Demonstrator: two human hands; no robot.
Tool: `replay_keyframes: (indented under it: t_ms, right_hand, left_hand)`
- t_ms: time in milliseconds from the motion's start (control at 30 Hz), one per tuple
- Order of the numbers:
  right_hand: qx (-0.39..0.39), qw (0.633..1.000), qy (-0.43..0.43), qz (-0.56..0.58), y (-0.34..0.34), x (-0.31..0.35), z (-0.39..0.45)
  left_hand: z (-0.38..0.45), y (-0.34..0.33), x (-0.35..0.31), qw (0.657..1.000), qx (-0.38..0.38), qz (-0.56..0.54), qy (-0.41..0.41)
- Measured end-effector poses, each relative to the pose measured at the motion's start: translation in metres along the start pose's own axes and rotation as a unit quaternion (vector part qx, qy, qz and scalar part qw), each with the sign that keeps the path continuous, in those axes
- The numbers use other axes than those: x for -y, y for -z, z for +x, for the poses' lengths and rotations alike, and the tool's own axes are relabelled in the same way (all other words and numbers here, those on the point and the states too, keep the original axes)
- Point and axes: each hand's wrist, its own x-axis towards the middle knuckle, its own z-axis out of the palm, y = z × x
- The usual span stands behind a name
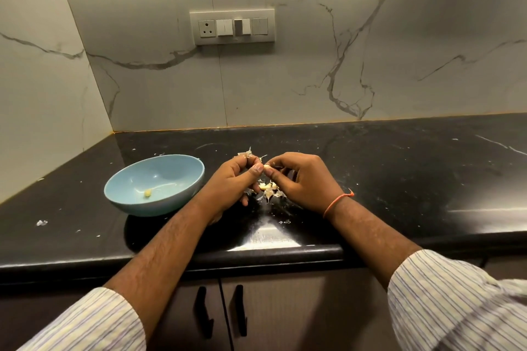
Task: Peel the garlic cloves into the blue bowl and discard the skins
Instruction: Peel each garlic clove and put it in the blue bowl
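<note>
A black stone countertop [399, 168] meets veined marble walls [313, 80]; a switch panel [232, 26] sits upper centre, cabinet doors [256, 316] below.

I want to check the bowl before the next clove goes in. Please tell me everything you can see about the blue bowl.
The blue bowl is a round, light blue bowl with a smooth, glossy surface, perhaps ceramic or plastic. It sits upright on the black counter, to the left of the left hand. Whether that hand or its forearm touches the bowl's right side cannot be told. Inside, near the front wall, lies one small peeled garlic clove; otherwise only a few thin pale scraps show in it.
</note>
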Motion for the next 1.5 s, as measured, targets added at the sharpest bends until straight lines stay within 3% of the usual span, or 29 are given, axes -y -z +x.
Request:
replay_keyframes:
  t_ms: [200, 533, 733, 1033, 1267, 1500]
  right_hand:
    - [0.012, 1.0, 0.012, -0.014, -0.001, -0.002, 0.0]
    - [-0.049, 0.987, 0.072, -0.137, -0.008, 0.011, 0.002]
    - [-0.061, 0.982, 0.045, -0.172, -0.013, 0.012, 0.004]
    - [-0.088, 0.992, -0.028, -0.08, -0.002, 0.007, 0.002]
    - [-0.021, 0.998, -0.047, -0.026, 0.003, 0.004, 0.0]
    - [-0.016, 0.996, -0.065, 0.054, 0.001, 0.001, -0.001]
  left_hand:
    - [0.001, -0.002, 0.001, 1.0, -0.016, 0.006, 0.009]
    - [-0.001, -0.004, 0.0, 0.997, -0.05, 0.046, -0.028]
    - [-0.003, -0.006, -0.002, 0.991, -0.056, 0.097, -0.066]
    - [-0.002, -0.005, 0.0, 0.994, -0.108, 0.024, -0.023]
    - [-0.006, -0.002, -0.003, 0.997, -0.075, 0.021, -0.028]
    - [-0.006, -0.002, -0.002, 0.997, -0.074, 0.015, -0.02]
